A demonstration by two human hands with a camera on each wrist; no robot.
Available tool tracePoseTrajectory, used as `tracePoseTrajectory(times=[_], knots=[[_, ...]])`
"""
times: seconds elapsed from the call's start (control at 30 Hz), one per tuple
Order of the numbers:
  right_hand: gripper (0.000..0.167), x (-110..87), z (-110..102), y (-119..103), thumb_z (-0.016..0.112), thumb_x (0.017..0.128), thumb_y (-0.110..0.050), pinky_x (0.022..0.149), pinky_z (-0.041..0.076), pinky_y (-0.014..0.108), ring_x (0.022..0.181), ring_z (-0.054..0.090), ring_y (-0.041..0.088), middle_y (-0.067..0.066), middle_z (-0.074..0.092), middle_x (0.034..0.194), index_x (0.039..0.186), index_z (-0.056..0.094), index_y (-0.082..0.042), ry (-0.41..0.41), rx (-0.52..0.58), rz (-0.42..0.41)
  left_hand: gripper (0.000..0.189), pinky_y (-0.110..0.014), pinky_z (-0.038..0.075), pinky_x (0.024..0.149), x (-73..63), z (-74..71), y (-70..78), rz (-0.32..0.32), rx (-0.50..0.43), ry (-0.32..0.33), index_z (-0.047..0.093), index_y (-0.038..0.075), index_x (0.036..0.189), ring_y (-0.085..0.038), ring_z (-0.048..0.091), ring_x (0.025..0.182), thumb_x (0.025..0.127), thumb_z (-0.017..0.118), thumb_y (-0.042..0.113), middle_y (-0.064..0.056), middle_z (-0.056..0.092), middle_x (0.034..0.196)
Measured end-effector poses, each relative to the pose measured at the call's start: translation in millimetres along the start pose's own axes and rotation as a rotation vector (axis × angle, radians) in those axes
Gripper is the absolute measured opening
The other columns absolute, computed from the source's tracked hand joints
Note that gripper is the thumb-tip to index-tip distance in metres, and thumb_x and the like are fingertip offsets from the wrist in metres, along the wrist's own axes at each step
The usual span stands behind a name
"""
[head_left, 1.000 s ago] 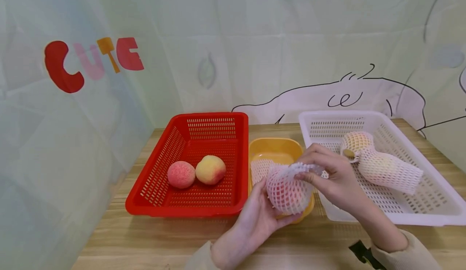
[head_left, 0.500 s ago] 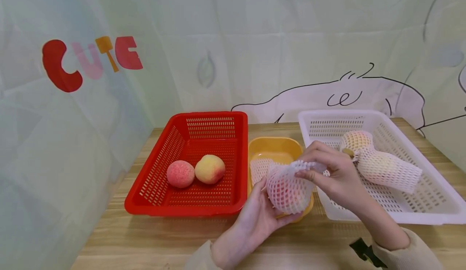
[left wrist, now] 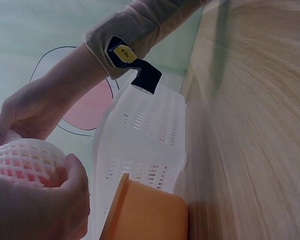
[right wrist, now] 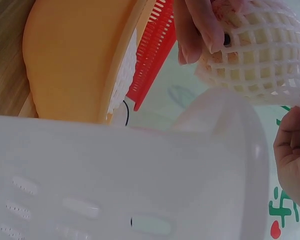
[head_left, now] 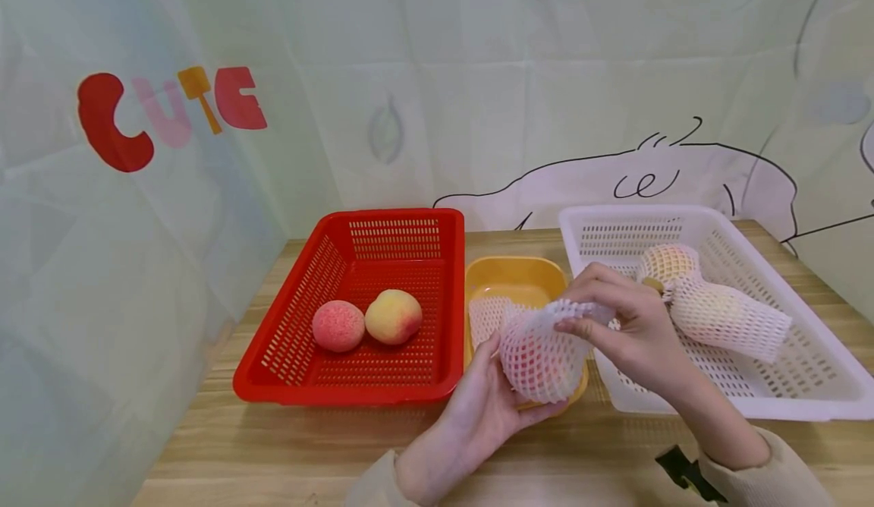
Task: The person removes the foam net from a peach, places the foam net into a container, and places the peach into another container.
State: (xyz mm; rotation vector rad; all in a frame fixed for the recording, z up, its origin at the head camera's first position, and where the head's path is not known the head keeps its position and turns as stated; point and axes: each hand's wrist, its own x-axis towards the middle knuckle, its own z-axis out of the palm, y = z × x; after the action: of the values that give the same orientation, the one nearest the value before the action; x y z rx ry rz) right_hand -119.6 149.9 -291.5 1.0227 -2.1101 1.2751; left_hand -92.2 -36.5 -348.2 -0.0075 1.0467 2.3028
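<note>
Holding a netted peach [head_left: 541, 363], left hand [head_left: 486, 407] cups while right fingers [head_left: 601, 294] pinch.

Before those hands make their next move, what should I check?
1. Left fingers hold the netted fruit from below: ok.
2. Right fingers pinch one end of the net: ok.
3. Net off that fruit: not ok, it wraps around it.
4. Red basket has room: looks ok, bare floor shows around the pink fruit and yellow fruit.
5. Netted fruit unmarked: cannot tell, mesh hides parts.
</note>
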Motion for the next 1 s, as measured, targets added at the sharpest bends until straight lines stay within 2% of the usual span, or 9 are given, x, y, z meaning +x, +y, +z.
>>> tracePoseTrajectory(times=[0.33,0.57,0.7,0.93,1.0], knots=[[0.032,0.2,-2.8,-0.7,0.075,0.069,0.014,0.072,0.050,0.016,0.081,0.057,0.004,-0.007,0.063,0.086,0.085,0.070,-0.014,-0.006,0.002,0.037,0.057,-0.054,0.036,0.110,1.1,0.9,0.4,-0.016,-0.025,0.010,0.031,0.024,0.147,-0.032,0.042,0.133,0.098,0.033,0.053,-0.013,0.036,0.150],[0.036,0.8,-1.6,1.9,0.074,0.066,0.017,0.069,0.049,0.016,0.079,0.058,0.006,-0.004,0.064,0.085,0.086,0.072,-0.014,0.030,0.024,-0.049,0.057,-0.053,0.036,0.110,1.7,0.8,0.5,-0.022,-0.032,0.004,0.029,0.024,0.148,-0.032,0.040,0.134,0.099,0.028,0.053,-0.013,0.035,0.151],[0.036,1.1,-1.8,2.0,0.074,0.066,0.017,0.068,0.049,0.016,0.079,0.058,0.006,-0.004,0.064,0.085,0.086,0.072,-0.014,0.032,0.025,-0.050,0.057,-0.053,0.036,0.111,1.9,1.0,0.8,-0.028,-0.043,0.010,0.029,0.024,0.148,-0.032,0.040,0.134,0.099,0.029,0.053,-0.013,0.035,0.150],[0.032,1.0,-3.4,0.4,0.075,0.069,0.013,0.068,0.050,0.016,0.080,0.057,0.004,-0.007,0.063,0.086,0.086,0.071,-0.014,0.009,0.017,0.007,0.060,-0.051,0.036,0.111,1.2,-0.1,0.1,-0.025,-0.025,0.008,0.029,0.023,0.148,-0.031,0.042,0.133,0.098,0.030,0.055,-0.015,0.035,0.150],[0.032,1.4,-3.1,0.6,0.075,0.068,0.014,0.067,0.050,0.016,0.080,0.057,0.005,-0.005,0.064,0.086,0.086,0.071,-0.012,0.016,0.026,-0.019,0.060,-0.051,0.036,0.111,0.8,-0.1,0.1,-0.026,-0.015,0.004,0.029,0.022,0.148,-0.031,0.042,0.133,0.098,0.029,0.055,-0.015,0.035,0.150]])
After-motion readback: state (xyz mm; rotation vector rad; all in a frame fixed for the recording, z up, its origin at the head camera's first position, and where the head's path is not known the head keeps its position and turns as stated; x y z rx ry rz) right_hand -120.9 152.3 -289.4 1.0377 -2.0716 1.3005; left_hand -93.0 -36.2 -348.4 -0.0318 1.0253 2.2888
